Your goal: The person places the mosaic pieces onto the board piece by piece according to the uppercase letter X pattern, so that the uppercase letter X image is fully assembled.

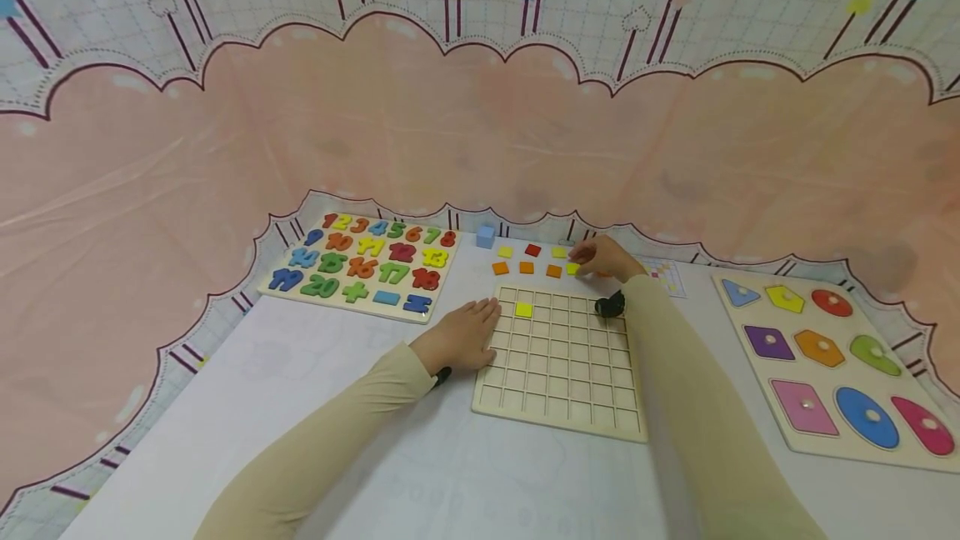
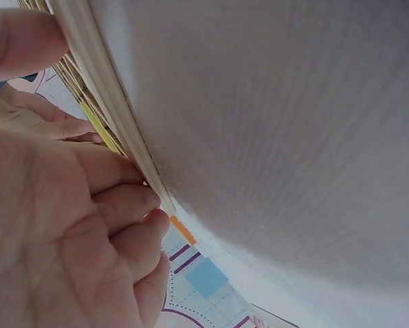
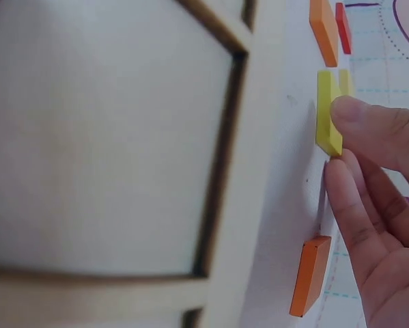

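A wooden grid board [image 1: 558, 365] lies on the white table, with one yellow tile [image 1: 523, 310] in its upper-left area. My left hand [image 1: 465, 335] rests against the board's left edge, its thumb and fingertips touching the rim in the left wrist view. Beyond the board's far right side, my right hand [image 1: 602, 257] pinches a yellow tile [image 3: 323, 113] between thumb and index finger, close above the table. Orange tiles [image 1: 527, 268], a red tile [image 1: 532, 250] and pale yellow tiles [image 1: 506, 252] lie in rows beside it. In the right wrist view, an orange tile [image 3: 310, 277] sits below the fingers.
A number puzzle board [image 1: 360, 269] lies at the back left, with a blue cube [image 1: 485, 237] to its right. On the right is a shape puzzle board [image 1: 806, 394] with knobbed pieces. A small printed card [image 1: 667, 277] lies behind the right sleeve. A patterned cloth hangs behind.
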`<state>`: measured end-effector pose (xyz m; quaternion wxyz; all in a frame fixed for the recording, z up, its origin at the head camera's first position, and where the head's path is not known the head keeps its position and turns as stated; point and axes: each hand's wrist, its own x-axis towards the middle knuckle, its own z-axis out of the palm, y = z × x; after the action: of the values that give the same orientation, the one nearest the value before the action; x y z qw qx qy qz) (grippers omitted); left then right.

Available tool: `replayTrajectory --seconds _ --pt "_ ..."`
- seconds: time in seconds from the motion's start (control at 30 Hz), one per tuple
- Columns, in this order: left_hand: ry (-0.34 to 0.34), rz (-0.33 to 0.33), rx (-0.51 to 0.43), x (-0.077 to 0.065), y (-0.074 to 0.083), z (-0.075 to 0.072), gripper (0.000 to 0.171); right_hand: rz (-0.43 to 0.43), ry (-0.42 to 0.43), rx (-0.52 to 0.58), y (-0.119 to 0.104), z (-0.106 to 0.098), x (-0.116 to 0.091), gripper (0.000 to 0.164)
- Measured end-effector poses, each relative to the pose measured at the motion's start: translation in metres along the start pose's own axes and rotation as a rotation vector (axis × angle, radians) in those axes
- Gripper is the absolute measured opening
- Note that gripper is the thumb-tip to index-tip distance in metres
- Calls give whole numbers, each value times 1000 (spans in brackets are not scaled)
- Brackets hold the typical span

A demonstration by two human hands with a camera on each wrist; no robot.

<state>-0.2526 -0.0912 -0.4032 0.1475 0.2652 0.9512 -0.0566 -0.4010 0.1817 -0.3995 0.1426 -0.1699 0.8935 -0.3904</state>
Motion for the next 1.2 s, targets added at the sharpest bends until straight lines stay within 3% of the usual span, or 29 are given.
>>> replayTrajectory --seconds 0.33,0.67,1.2 --pt "-5 3 10 1 1 0 73 96 13 -63 -1 1 -4 36" --pt "-7 5 -4 0 1 1 74 101 37 -130 -3 4 -5 32" --pt "-1 8 -10 -3 2 -3 73 84 76 -134 -2 7 -2 29"
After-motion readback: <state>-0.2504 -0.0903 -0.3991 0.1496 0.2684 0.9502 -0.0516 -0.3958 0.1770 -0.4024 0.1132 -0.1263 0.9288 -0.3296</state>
